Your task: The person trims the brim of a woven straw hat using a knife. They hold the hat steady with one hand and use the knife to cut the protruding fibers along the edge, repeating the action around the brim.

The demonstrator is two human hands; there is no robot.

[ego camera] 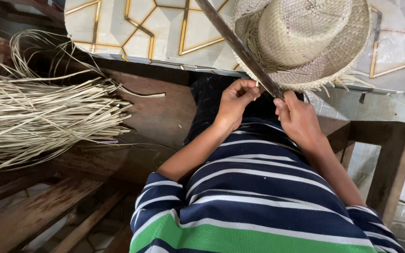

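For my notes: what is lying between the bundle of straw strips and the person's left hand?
In the head view, only bare brown wooden bench lies between the straw strips and the left hand.

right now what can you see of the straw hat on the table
The straw hat is pale woven fibre with a rounded crown and a wide brim whose near edge is unfinished, with loose strand ends sticking out. It rests crown up on the patterned table, overhanging its edge. A long dark blade crosses its brim, just above both hands.
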